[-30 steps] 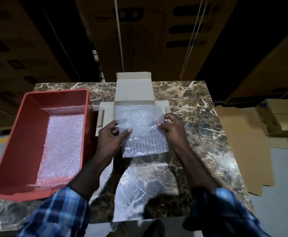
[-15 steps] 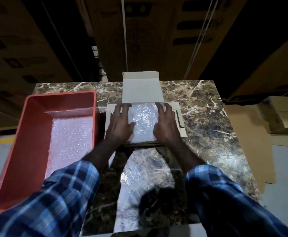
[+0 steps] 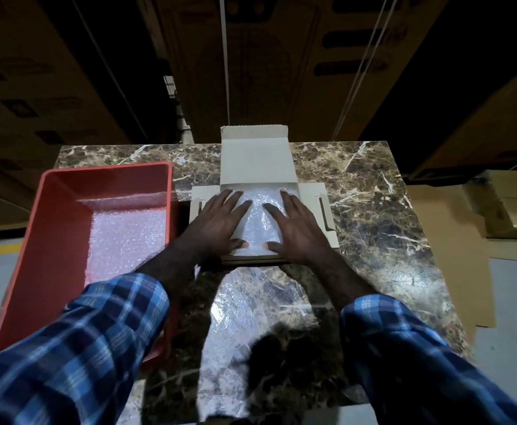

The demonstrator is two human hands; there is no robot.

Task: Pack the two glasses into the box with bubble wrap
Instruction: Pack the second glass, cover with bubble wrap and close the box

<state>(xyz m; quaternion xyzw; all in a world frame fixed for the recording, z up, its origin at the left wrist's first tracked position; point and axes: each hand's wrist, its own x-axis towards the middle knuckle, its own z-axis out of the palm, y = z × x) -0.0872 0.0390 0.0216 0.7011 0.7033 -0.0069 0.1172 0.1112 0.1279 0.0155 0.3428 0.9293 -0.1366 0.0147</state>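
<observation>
A small white cardboard box [image 3: 255, 161] lies open in the middle of the marble table [image 3: 370, 191], its lid flap standing up at the far side and side flaps spread out. A sheet of bubble wrap [image 3: 258, 222] fills the box. My left hand [image 3: 217, 222] and my right hand [image 3: 297, 225] lie flat on the wrap with straight fingers, pressing it down, one on each side. Whatever is under the wrap is hidden; no glass shows.
A red plastic bin [image 3: 52, 228] lined with bubble wrap [image 3: 125, 240] stands at the left of the table. Another clear sheet [image 3: 251, 317] lies on the table near me. Flat cardboard [image 3: 453, 250] and stacked boxes [image 3: 514, 207] sit on the floor to the right.
A second ago both hands held the bubble wrap sheet up over the box. They have lowered it into the box and now press flat on it.
</observation>
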